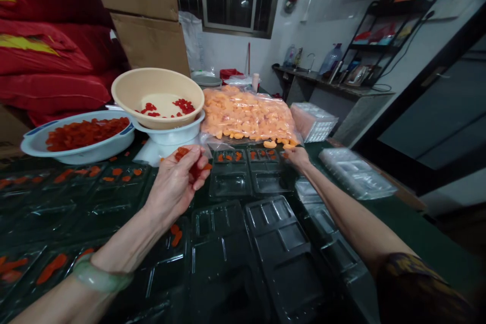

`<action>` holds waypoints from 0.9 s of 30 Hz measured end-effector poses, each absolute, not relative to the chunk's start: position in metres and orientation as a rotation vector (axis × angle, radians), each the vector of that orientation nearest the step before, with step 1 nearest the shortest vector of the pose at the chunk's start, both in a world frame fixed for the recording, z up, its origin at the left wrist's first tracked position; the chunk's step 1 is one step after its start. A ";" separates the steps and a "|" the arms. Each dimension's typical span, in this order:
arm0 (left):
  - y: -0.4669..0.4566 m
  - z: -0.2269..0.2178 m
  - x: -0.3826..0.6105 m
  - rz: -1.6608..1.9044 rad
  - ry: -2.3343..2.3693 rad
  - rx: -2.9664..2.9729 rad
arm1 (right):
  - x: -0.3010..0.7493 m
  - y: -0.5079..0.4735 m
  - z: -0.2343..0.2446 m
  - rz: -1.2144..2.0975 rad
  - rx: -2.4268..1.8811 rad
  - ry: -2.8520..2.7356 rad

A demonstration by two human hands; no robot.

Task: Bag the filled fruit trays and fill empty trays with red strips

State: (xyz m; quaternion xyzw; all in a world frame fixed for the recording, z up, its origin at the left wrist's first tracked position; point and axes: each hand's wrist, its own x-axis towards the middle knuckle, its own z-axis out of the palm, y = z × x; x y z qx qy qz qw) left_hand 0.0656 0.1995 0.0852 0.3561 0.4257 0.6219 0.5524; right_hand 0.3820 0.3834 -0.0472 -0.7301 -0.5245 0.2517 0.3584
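My left hand (178,174) is closed around several small orange-red pieces (182,152), which look like soft candies or dried fruit. Some poke out between its fingers. Further right, my right hand (298,157) reaches to the far row of trays, fingers pinched together at the upper compartments; whatever is in them is too small to make out. Below it, a clear plastic compartment tray (270,182) has orange-red pieces in its small upper compartments, and so does the tray (230,184) beside it. Nearer to me lie a tray (216,248) and another tray (288,258), both with bare compartments.
A white-blue basin (76,153) heaped with orange-red pieces stands left. A beige bowl (159,81) with a few red pieces rests on a white basin (170,135). Behind the trays lies a clear bag of light-orange pieces (246,114). Stacked clear trays (357,172) sit right.
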 end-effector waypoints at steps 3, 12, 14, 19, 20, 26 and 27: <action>0.200 0.083 0.065 1.452 0.989 0.854 | 0.387 0.388 -0.041 0.650 -2.011 -1.386; 0.199 0.084 0.067 1.410 1.011 0.862 | 0.396 0.388 -0.034 0.532 -2.111 -1.489; 0.198 0.085 0.067 1.403 1.013 0.857 | 0.399 0.386 -0.033 0.491 -2.103 -1.490; 0.195 0.086 0.062 1.365 0.972 0.812 | 0.416 0.385 -0.021 0.449 -2.131 -1.428; 0.195 0.086 0.060 1.357 0.969 0.795 | 0.419 0.385 -0.018 0.454 -2.141 -1.417; 0.195 0.081 0.053 1.316 0.974 0.721 | 0.435 0.389 -0.024 0.492 -2.189 -1.329; 0.195 0.080 0.052 1.319 0.975 0.720 | 0.436 0.390 -0.027 0.499 -2.190 -1.306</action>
